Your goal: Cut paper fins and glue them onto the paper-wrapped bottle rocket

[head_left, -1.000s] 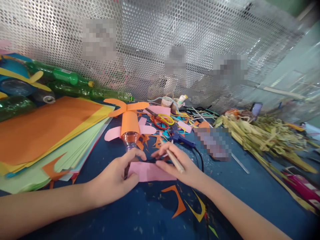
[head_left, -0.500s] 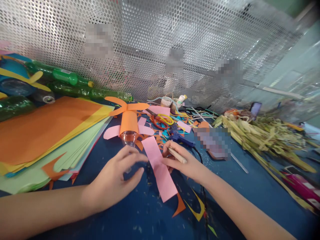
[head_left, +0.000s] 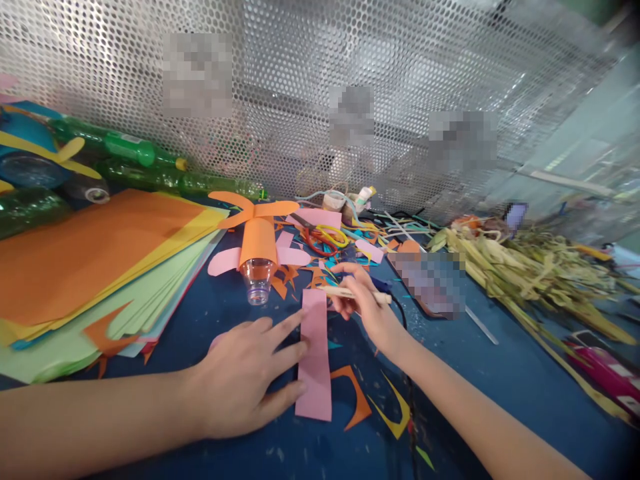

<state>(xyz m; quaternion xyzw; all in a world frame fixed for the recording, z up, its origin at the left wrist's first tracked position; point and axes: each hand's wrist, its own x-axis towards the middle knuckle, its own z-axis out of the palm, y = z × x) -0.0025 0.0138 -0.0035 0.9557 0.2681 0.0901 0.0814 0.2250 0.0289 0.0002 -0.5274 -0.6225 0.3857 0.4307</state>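
A pink paper strip (head_left: 315, 360) lies lengthwise on the blue table in front of me. My left hand (head_left: 255, 370) is spread flat, its fingertips touching the strip's left edge. Closed around a pale, slim pen (head_left: 357, 293), my right hand (head_left: 367, 310) is just right of the strip's far end, with the pen's tip pointing left over that end. Beyond the strip stands a clear plastic bottle (head_left: 258, 272), neck toward me, wrapped in orange paper (head_left: 259, 240) with orange and pink paper pieces sticking out.
Stacked coloured paper (head_left: 95, 260) lies at left, green bottles (head_left: 130, 150) behind it. Scissors (head_left: 325, 239) rest among paper scraps. A blue glue gun (head_left: 381, 283) with a black cord, a phone (head_left: 427, 283) and dried husks (head_left: 530, 280) are at right. Perforated metal (head_left: 280, 80) rises behind.
The pink strip has been laid down and turned straighter toward me. My left hand has flattened against it. My right hand has let go of the strip and brought the pen over its far end.
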